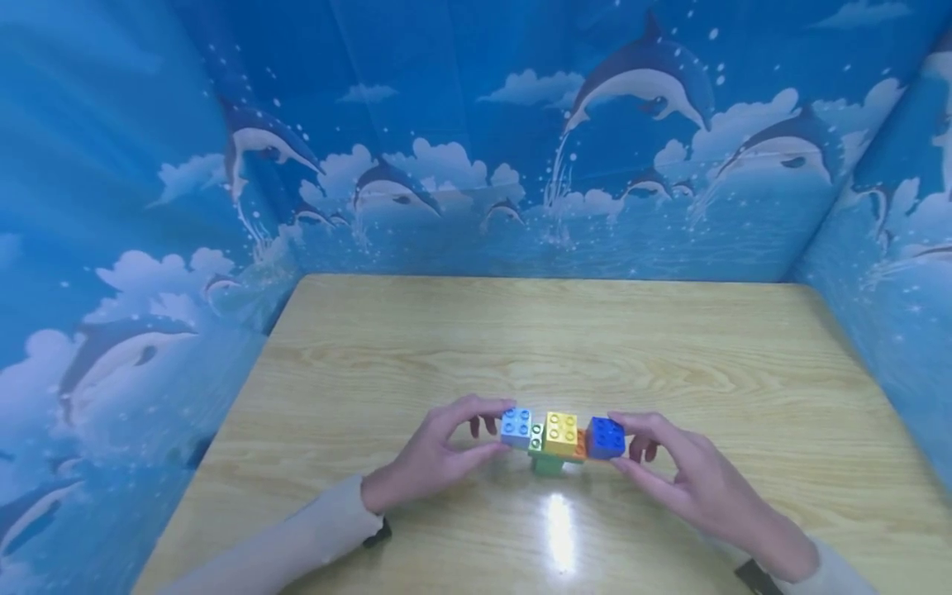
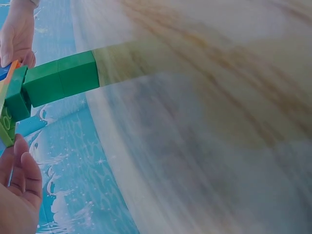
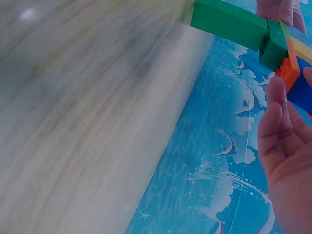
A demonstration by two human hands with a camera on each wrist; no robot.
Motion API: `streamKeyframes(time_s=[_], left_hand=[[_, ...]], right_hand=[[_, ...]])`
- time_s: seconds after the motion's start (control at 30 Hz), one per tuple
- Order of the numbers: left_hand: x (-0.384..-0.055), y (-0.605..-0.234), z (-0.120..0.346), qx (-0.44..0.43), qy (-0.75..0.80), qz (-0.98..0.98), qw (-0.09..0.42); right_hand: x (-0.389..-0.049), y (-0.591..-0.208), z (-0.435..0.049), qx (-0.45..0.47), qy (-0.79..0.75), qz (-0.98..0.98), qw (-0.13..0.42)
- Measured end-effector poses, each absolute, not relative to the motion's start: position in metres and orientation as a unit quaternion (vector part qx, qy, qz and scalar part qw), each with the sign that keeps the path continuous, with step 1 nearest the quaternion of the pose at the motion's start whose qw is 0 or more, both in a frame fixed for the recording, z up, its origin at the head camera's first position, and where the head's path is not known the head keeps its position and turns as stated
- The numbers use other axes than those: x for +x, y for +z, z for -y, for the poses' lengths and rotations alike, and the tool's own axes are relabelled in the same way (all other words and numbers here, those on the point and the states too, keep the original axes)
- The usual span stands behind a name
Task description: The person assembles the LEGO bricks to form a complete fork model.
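A toy-brick build stands on the table, raised on a column of green bricks (image 2: pixel 61 78). Across its top lie a lime green brick (image 1: pixel 535 438) and an orange brick (image 3: pixel 289 71), with a yellow brick (image 1: pixel 561 432) on top in the middle. My left hand (image 1: pixel 452 446) pinches a light blue brick (image 1: pixel 516 426) at the build's left end between thumb and forefinger. At the right end, a dark blue brick (image 1: pixel 606 438) is pinched by thumb and forefinger of my right hand (image 1: pixel 687 479). The other fingers of both hands are loosely bent.
The build is on a wood-grain table (image 1: pixel 521 339), near its front half. Blue dolphin-print cloth (image 1: pixel 461 107) hangs behind the table and along both sides. Light reflects off the tabletop in front of the build.
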State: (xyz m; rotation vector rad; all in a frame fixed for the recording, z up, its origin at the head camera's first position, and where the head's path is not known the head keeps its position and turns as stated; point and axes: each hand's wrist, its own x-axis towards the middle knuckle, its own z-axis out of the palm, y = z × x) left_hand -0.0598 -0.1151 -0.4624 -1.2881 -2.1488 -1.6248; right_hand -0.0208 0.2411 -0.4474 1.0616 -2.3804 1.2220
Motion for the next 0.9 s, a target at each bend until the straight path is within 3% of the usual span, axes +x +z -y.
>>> streamKeyframes(time_s=[0.37,0.9], left_hand=[[-0.0564,-0.4642,0.1126,-0.407,-0.543,0.731,0.066],[-0.0587,-0.4667,0.1162,-0.429,-0.535,0.725,0.072]], right_hand=[[-0.0200,-0.4410,-0.2403,0.328,0.412,0.844,0.101],[-0.0185,-0.4500,-0.2391,0.362,0.439,0.812,0.130]])
